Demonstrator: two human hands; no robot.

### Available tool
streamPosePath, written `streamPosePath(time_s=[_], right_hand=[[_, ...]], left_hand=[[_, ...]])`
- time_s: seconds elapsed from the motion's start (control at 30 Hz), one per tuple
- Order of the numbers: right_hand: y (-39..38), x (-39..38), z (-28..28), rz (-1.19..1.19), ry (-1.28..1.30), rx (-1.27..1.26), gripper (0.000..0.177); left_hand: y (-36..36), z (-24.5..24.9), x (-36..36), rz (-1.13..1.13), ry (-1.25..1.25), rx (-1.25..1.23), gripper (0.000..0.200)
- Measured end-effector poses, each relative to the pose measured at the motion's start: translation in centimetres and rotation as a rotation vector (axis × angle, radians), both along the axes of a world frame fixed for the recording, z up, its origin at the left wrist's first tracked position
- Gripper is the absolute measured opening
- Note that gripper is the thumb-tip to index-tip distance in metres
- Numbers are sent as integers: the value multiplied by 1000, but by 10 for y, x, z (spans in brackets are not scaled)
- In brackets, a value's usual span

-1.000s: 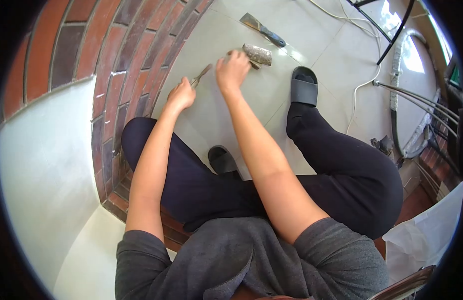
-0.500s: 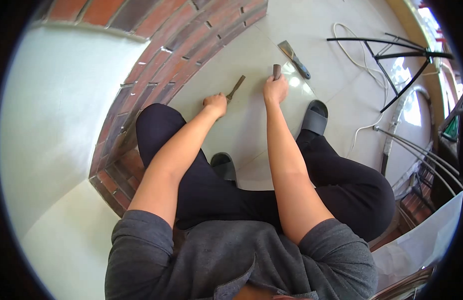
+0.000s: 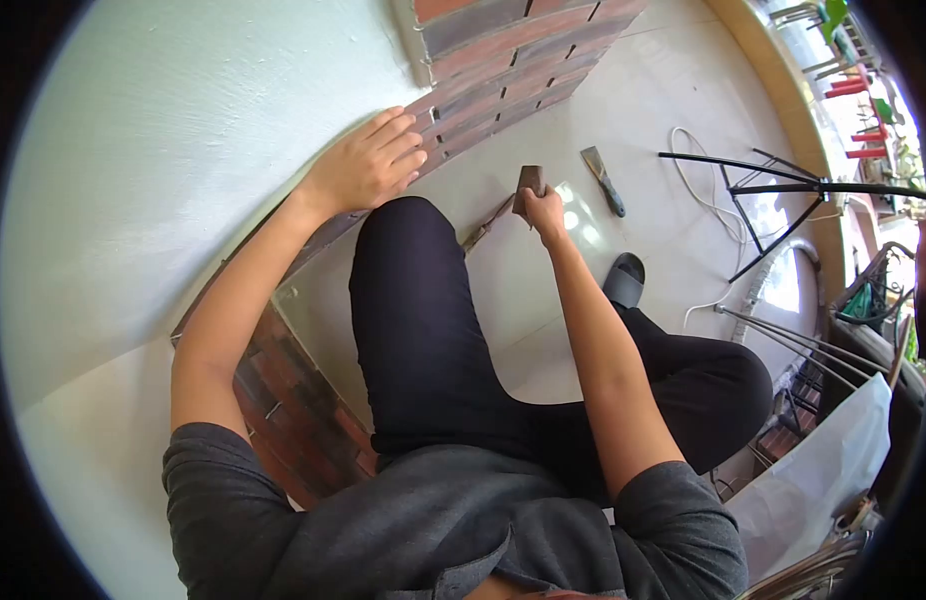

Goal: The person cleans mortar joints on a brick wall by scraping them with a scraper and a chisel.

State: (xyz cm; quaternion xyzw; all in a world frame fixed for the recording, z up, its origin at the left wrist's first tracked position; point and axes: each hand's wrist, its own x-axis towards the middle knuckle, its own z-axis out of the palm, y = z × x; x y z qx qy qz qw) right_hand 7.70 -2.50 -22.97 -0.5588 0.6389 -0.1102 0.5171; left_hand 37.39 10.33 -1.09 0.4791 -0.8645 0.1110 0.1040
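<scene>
My left hand (image 3: pixel 368 165) is open, its fingers bent over the top edge of the brick-faced wall (image 3: pixel 513 75), just above my raised knee. My right hand (image 3: pixel 545 210) is closed around a brown, flat-ended block-like tool (image 3: pixel 529 180), held over the tiled floor; its lower part is hidden by the fingers. Just left of that hand, a slim brown tool (image 3: pixel 486 226) slants down toward my knee and overlaps the block in this view. A putty knife (image 3: pixel 603 182) with a dark handle lies on the floor to the right.
A black metal stand (image 3: pixel 783 187) and a white cable (image 3: pixel 698 150) lie at the right. Brick facing (image 3: pixel 298 400) also runs low beside my left leg. A smooth pale surface (image 3: pixel 183 160) fills the left. A white sheet (image 3: pixel 818 470) stands at the lower right.
My left hand has let go of the slim brown tool and moved up and left onto the wall. My right hand has come lower, turning the brown block. My view has shifted and my left knee is more upright.
</scene>
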Motion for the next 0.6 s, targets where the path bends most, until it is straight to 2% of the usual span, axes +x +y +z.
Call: streamPosePath(time_s=[0.1, 0.13, 0.27, 0.33, 0.43, 0.57, 0.6], right_hand=[[-17, -3, -6, 116, 10, -67, 46], [-22, -2, 9, 101, 10, -42, 50], [-44, 8, 14, -4, -66, 82, 46], [-45, 20, 1, -47, -153, 191, 44], [-50, 37, -23, 16, -207, 292, 42], [-56, 62, -41, -18, -180, 305, 30], [-62, 71, -44, -20, -83, 251, 25]], left_hand=[[1, -2, 4, -19, -23, 31, 33], [0, 1, 5, -13, -11, 51, 34], [-2, 11, 6, 6, -42, 108, 40], [-6, 16, 6, -13, -90, 109, 39], [-11, 8, 2, -25, -211, 49, 36], [-19, 10, 3, -19, -386, 44, 37], [-19, 10, 3, -22, -405, 34, 37]])
